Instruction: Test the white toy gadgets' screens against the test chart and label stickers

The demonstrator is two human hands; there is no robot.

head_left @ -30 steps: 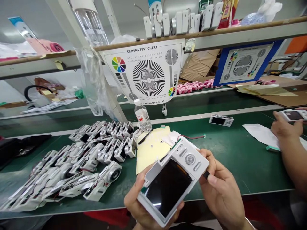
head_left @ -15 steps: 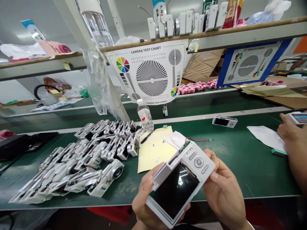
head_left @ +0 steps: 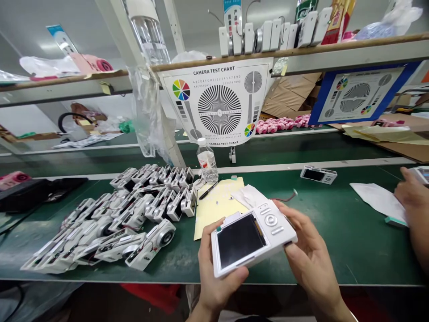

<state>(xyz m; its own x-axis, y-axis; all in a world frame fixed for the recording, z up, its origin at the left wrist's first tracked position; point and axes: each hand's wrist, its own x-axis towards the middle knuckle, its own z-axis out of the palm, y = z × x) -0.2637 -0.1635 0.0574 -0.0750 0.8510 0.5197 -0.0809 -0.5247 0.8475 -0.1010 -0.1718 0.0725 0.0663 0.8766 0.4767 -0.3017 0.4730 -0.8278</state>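
1. Both hands had swung the white compact camera (head_left: 251, 237) down from its steep tilt to a nearly level position, with its dark screen (head_left: 241, 239) facing up.
2. Left hand (head_left: 217, 277) was grasping the camera's lower left edge from beneath, and right hand (head_left: 311, 259) was clasping its right end beside the round dial (head_left: 271, 220). Neither had released it.
3. Camera was held just above the front of the green bench (head_left: 335, 255), near the edge of a yellow sheet (head_left: 214, 210), with a white tissue (head_left: 250, 197) and a thin red wire (head_left: 283, 199) just beyond it.
4. Left of the hands, many opened camera bodies (head_left: 127, 219) lay packed together on the bench, with a black pen (head_left: 208, 190) and a clear water bottle (head_left: 207, 161) beside the yellow sheet.
5. Farther right, a co-worker's hand (head_left: 410, 192) was at a camera (head_left: 421, 175) near a sheet of white paper (head_left: 377, 201), while another camera (head_left: 318, 174) lay alone on the bench.
6. Above, a camera test chart (head_left: 219, 100) hung below a shelf (head_left: 335, 53) lined with white camera shells (head_left: 268, 36).
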